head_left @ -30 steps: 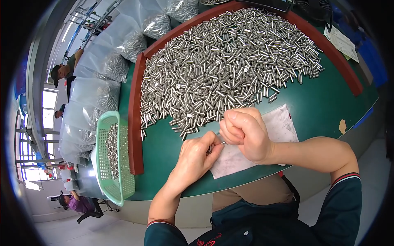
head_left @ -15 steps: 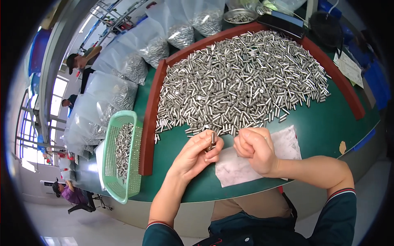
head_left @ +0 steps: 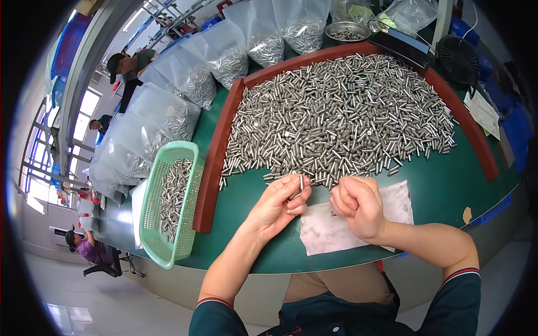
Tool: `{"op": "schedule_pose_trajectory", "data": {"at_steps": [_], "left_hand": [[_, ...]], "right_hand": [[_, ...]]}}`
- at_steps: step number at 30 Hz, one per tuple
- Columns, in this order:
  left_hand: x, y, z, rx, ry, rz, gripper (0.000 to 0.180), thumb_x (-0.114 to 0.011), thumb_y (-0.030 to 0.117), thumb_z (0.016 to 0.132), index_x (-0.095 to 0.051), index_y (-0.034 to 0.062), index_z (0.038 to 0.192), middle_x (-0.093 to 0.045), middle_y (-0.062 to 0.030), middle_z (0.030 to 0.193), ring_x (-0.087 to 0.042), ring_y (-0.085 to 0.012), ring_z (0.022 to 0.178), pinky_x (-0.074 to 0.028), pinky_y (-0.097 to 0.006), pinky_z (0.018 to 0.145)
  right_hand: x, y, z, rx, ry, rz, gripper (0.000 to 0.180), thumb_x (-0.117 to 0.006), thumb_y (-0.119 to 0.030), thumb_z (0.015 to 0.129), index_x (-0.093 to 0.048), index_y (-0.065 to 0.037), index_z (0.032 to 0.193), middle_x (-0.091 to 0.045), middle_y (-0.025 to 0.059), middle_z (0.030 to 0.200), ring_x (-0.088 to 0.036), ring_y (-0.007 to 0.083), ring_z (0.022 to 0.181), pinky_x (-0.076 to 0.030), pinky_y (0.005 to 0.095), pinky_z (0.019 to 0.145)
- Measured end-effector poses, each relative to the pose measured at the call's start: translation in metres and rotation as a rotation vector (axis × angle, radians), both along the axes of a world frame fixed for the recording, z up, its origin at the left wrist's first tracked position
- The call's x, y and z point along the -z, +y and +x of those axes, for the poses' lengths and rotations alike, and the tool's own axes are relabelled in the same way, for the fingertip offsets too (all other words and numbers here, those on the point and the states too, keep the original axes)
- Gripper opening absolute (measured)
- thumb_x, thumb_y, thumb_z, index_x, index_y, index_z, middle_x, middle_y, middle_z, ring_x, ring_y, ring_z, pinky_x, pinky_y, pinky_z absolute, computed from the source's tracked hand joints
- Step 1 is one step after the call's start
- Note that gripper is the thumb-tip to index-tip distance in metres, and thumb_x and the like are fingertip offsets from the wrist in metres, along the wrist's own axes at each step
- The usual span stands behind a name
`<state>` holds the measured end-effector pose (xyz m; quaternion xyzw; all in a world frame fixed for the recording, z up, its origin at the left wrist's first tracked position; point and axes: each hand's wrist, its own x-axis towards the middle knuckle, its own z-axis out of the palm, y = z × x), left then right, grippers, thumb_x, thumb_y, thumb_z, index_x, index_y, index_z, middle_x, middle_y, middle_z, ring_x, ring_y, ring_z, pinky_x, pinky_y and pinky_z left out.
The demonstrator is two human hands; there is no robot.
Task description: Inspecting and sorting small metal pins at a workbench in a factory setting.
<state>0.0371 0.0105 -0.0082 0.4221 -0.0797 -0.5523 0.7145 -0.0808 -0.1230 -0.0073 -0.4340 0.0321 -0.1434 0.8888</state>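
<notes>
Held one metal pin (head_left: 301, 182) roughly upright between thumb and fingers of the left hand (head_left: 274, 204), left of the middle of the near edge of the heap of metal pins (head_left: 342, 112), with more metal partly visible lower in the same grasp. Curled the right hand (head_left: 361, 208) into a closed fist, right of the middle of the heap's near edge; could not tell the fist's contents. Showed a stained white cloth (head_left: 325, 229) on the green table (head_left: 440, 190), on the near side of the heap and partly hidden by the right hand. Bounded the heap with a red-brown rail (head_left: 218, 162) along left, far and right sides. Included, left of the heap and outside the rail, a pale green basket (head_left: 148, 207) with loose pins (head_left: 175, 196) inside. Displayed partly filled clear plastic bags (head_left: 218, 39) in a row, from left of the heap round to its far side. Presented, behind the heap, a round metal dish (head_left: 348, 41); at its far right corner, a dark flat device (head_left: 400, 49) and, farther right, a black fan (head_left: 458, 59).
</notes>
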Motion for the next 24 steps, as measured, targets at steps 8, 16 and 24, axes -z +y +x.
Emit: {"op": "schedule_pose_trajectory", "data": {"at_steps": [8,16,24], "left_hand": [[-0.014,0.015,0.020,-0.278,-0.199,-0.081,0.022,-0.043,0.026,0.089,-0.049,0.0050,0.087,-0.036,0.0032,0.061,-0.024,-0.0039,0.047,-0.021,-0.018,0.042],[-0.058,0.122,0.080,-1.065,-1.683,1.298,0.022,-0.051,0.020,0.083,-0.056,0.0033,0.096,-0.057,-0.0156,0.094,-0.054,-0.0276,0.081,-0.040,-0.032,0.072],[-0.041,0.054,0.045,-0.329,-1.545,0.703,0.010,-0.064,0.005,0.067,-0.058,-0.0010,0.073,-0.054,-0.0065,0.063,-0.051,-0.0149,0.058,-0.040,-0.026,0.054]], "right_hand": [[0.004,-0.002,0.001,-0.007,0.001,0.012,0.035,-0.034,-0.014,0.084,-0.025,-0.008,0.051,-0.027,-0.0009,0.045,-0.023,0.0065,0.042,-0.019,0.0227,0.042],[0.002,0.000,0.001,-0.002,0.002,-0.043,0.036,-0.034,-0.019,0.083,-0.025,-0.010,0.049,-0.026,-0.0001,0.042,-0.018,0.0083,0.040,-0.017,0.0242,0.040],[0.003,-0.002,0.003,0.014,0.020,-0.039,0.035,-0.034,-0.018,0.083,-0.025,-0.010,0.049,-0.025,-0.0004,0.042,-0.018,0.0080,0.041,-0.017,0.0241,0.040]]}}
